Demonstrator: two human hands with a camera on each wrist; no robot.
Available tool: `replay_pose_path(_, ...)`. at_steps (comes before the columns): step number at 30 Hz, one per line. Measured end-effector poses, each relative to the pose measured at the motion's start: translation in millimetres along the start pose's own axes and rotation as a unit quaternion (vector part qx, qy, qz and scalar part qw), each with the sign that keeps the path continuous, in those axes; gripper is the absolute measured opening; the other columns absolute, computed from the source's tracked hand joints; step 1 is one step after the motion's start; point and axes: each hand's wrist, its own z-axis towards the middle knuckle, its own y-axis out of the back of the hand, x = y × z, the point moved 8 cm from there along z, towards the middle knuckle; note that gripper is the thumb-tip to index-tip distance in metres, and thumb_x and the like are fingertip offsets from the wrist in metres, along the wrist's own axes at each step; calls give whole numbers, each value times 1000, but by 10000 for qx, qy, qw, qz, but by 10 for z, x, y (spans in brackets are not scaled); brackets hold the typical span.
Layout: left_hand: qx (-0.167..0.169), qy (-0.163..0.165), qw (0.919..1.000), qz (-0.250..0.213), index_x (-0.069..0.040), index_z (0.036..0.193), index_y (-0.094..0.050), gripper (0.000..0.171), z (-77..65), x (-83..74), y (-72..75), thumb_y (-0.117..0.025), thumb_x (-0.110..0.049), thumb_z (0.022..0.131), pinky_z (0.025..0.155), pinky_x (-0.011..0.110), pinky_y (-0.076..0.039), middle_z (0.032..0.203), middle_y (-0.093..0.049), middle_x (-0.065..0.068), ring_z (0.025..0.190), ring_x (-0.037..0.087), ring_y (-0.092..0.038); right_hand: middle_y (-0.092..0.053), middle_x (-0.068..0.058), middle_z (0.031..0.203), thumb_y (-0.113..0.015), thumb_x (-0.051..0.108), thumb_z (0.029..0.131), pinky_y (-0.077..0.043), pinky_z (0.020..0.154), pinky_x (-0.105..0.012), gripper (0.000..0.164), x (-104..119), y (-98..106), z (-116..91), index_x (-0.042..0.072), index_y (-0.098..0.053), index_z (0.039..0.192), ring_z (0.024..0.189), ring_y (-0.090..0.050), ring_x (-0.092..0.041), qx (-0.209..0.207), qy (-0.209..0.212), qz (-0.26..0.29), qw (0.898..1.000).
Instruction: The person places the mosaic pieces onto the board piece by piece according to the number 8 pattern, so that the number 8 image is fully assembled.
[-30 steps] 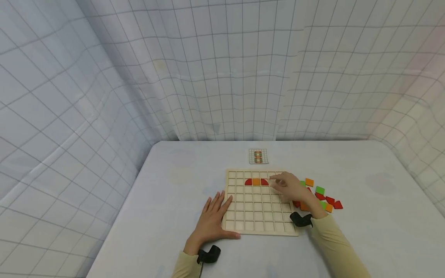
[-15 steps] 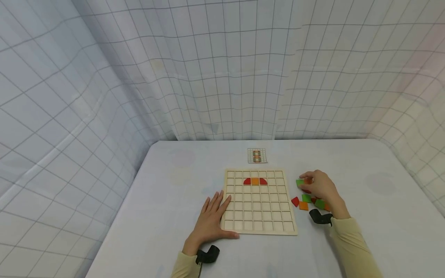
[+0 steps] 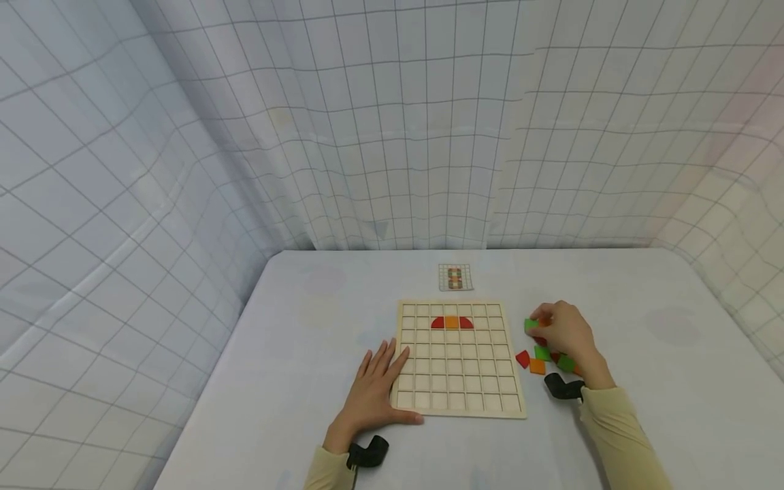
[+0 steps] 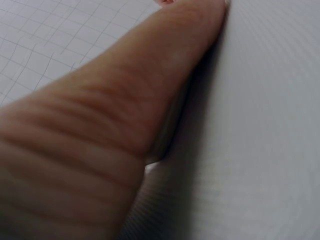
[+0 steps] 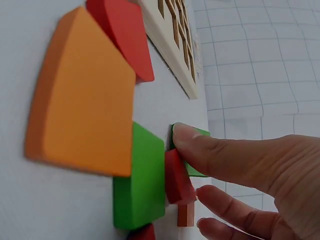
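A pale wooden grid board [image 3: 453, 367] lies on the white table. In its upper part, a small orange square [image 3: 451, 322] sits in a cell between two red quarter-circle tiles [image 3: 437, 322]. My left hand [image 3: 370, 400] lies with fingers spread along the board's left edge, its thumb by the lower left corner. My right hand [image 3: 566, 333] is over loose tiles right of the board, thumb and index finger pinching a green square tile [image 5: 202, 167]. In the right wrist view, a red tile [image 5: 176, 177] stands close below the thumb.
Nearer the right wrist camera lie an orange square [image 5: 85, 100], a red tile [image 5: 131, 40] and another green square [image 5: 147, 175]. Behind the board is a small pattern card [image 3: 455, 277]. White gridded curtains [image 3: 392, 136] surround the table [image 3: 294, 327].
My right hand has moved right, from above the board's upper right part to the loose tiles, where its thumb and finger have closed on a green tile. My left hand stays put.
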Motion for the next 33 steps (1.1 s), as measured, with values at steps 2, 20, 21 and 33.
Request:
replay_pose_path(2,-1,-6,10000,-5,-15,153,-22,118,3,0,-1,-68,-75,63,113,47,-3,157,-11,12,143,26,-5,-62,-7,84,-76,21,80,-44,57,-33,17,15,8,2,8,-69,90,75,-55,-24,-61,-12,31,10000)
replay_pose_path(20,-127,-131,9998,14,-15,153,-21,117,-6,8,-4,-64,-78,64,112,47,-3,157,-11,12,143,27,-6,-69,-4,89,-70,11,86,-51,68,-37,9,809,-455,73,6,-74,93,76,-61,-19,370,1108,1549,9810)
replay_pose_path(21,-119,-121,9999,20,-15,153,-21,117,-9,12,-6,-64,-78,64,112,47,-3,157,-11,12,143,27,-6,-69,-3,89,-71,11,86,-51,69,-37,9,860,-502,76,6,-74,93,76,-61,-18,431,1168,1600,9792)
replay_pose_path(33,-126,-153,9998,0,-15,153,-20,117,4,0,-10,-66,-77,64,113,47,-3,157,-10,12,143,27,-6,-69,0,80,-74,10,83,-50,67,-31,7,1258,-821,167,5,-74,87,73,-62,-13,508,1391,1791,9726)
